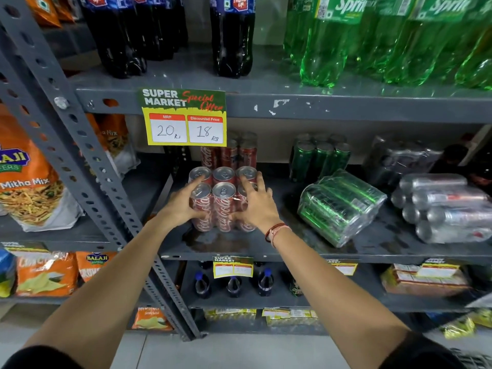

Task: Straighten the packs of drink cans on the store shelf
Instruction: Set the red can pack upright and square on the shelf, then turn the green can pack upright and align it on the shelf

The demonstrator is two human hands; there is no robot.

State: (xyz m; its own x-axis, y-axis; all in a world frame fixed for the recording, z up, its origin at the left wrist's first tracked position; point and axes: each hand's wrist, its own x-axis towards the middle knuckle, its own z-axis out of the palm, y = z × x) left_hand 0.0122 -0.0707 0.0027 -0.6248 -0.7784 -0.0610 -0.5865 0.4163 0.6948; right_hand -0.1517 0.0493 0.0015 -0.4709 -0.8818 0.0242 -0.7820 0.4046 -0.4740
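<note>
On the far left, orange snack bags fill the neighbouring rack. The person's left hand is wrapped around the left side of an upright red cola six-pack near the front of the grey middle shelf, fingers curled against the cans. The right hand is pressed on the pack's right side, fingers spread over the can tops — a red thread band circles that wrist. A second red pack stands just behind. Further right, a green can pack lies tipped on its side, another green pack upright behind it — then silver can packs lying askew.
</note>
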